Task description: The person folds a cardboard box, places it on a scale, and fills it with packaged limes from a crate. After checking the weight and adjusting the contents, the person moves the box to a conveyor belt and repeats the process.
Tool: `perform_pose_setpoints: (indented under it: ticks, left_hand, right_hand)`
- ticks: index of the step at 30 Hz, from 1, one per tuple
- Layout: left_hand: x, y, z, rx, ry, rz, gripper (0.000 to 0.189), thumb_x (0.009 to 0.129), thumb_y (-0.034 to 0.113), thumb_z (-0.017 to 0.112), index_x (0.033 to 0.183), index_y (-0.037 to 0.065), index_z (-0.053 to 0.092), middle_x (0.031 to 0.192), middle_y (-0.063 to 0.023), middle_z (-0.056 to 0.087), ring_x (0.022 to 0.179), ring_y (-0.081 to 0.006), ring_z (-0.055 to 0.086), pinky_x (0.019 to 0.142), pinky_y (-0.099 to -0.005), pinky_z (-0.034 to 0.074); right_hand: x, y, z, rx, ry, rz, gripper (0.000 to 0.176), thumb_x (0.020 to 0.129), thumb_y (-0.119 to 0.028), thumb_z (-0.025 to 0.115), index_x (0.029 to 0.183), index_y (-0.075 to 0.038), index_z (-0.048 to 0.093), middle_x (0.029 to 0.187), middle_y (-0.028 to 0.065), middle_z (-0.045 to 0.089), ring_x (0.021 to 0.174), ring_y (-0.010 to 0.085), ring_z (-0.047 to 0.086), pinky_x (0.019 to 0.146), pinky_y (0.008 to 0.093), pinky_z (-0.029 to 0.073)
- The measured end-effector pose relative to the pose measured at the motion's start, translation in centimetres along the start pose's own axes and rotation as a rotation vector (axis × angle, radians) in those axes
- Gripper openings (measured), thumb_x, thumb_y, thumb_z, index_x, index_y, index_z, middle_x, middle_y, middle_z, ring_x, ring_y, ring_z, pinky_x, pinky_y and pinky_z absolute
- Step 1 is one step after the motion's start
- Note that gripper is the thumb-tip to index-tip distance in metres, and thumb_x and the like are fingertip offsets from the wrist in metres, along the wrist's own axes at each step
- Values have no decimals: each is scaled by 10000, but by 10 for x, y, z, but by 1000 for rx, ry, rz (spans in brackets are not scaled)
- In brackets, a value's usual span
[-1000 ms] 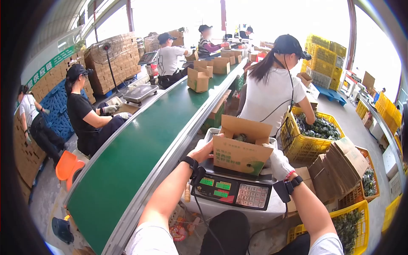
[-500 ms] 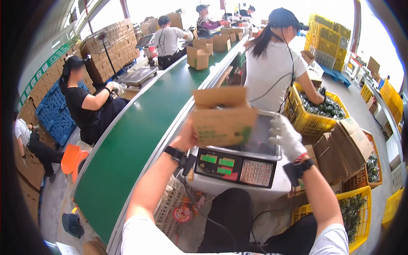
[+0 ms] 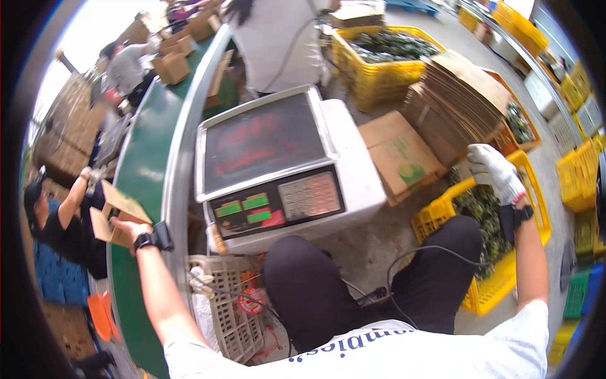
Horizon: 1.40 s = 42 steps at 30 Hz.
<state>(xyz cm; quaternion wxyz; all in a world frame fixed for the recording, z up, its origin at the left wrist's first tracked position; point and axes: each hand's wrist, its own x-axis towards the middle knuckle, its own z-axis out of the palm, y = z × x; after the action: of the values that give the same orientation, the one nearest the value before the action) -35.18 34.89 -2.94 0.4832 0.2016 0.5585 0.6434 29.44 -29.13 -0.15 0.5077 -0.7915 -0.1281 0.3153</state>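
My bare left hand [image 3: 131, 232] grips an open cardboard box [image 3: 123, 205] at its near side, at the left over the green conveyor belt [image 3: 142, 170]. The flaps of the box stand up; its contents are hidden. My right hand [image 3: 495, 172], in a white glove, hangs in the air with loosely bent fingers and nothing in them. Below it is a yellow crate [image 3: 445, 215] with dark green produce. Between my hands stands a weighing scale [image 3: 271, 142], its platform bare, with lit green displays [image 3: 255, 202] and a keypad.
Flattened cardboard boxes [image 3: 454, 101] are stacked right of the scale, beside another yellow crate [image 3: 379, 82] of produce. A white basket [image 3: 237, 303] sits by my left knee. Co-workers are beyond the scale and across the belt. Cables cross my lap.
The box has gone from over the scale to the left, over the belt, in my left hand. My right hand has moved right, away from the scale. My view has tilted down.
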Motion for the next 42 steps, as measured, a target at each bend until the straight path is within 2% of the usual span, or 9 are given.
perform_pose_setpoints:
  ticks: [5,10,13,14,19,23,28,36,42]
  left_hand:
    - [55,-16,-15,402,-46,-8,1402,530,1071,473,1601,178,322,1601,-134,380,1410,-357,392,1134,-559,290]
    - [30,4,-43,709,118,-9,1236,643,965,547,1552,148,362,1464,-142,446,1252,-272,473,950,-450,391]
    - [-26,18,-41,530,125,14,1138,711,901,591,1522,130,386,1382,-147,486,1157,-221,521,839,-384,452]
    - [-69,25,-34,408,43,51,1170,729,862,629,1577,118,322,1541,-136,398,1353,-276,442,1032,-450,439]
    - [-225,19,6,189,-713,108,441,1010,411,572,1339,117,553,1264,-48,586,1142,-195,583,950,-365,473]
    - [-360,4,51,404,-1173,91,399,1040,315,561,1357,76,520,1291,-99,606,1040,-192,661,891,-336,529]
    - [-442,-44,83,538,-1679,-124,382,1059,252,564,1382,58,497,1326,-93,574,1068,-150,639,920,-295,512]
    - [-506,-105,91,543,-1932,-242,531,1039,342,605,1461,73,425,1270,-66,559,1080,-123,591,924,-300,499]
    - [-495,-135,102,659,-1810,-260,557,1060,304,574,1513,55,365,1261,-94,574,1064,-154,630,897,-321,516]
  right_hand:
    - [28,19,27,-777,-110,-101,687,913,-528,646,1416,-69,554,1252,152,670,1159,325,631,1023,401,484]
    - [76,40,83,-1372,-295,-328,1018,717,-490,842,1548,-122,385,1533,193,429,1386,382,435,1130,471,410]
    - [91,50,115,-1525,-344,-330,1082,677,-426,888,1579,-181,343,1565,191,377,1407,405,399,1138,566,366]
    - [98,56,125,-1598,-343,-336,1099,669,-411,897,1588,-202,330,1572,191,364,1413,417,385,1136,605,347]
    - [150,130,132,-1532,-126,-664,594,945,-184,515,1525,-285,430,1498,209,470,1289,394,528,1055,587,410]
    - [143,100,139,-1540,-262,-517,531,954,-159,524,1471,-260,460,1329,207,570,1121,360,640,898,512,545]
    - [136,97,133,-1622,-260,-670,331,973,-125,533,1301,-161,522,1170,200,665,1006,365,715,773,483,594]
    - [140,83,140,-1505,-152,-815,189,927,-123,568,1116,-110,582,1033,171,705,962,348,721,787,462,597]
    - [95,-3,86,-1129,384,-966,162,846,-109,590,1004,-110,622,819,156,685,745,357,690,680,484,555]
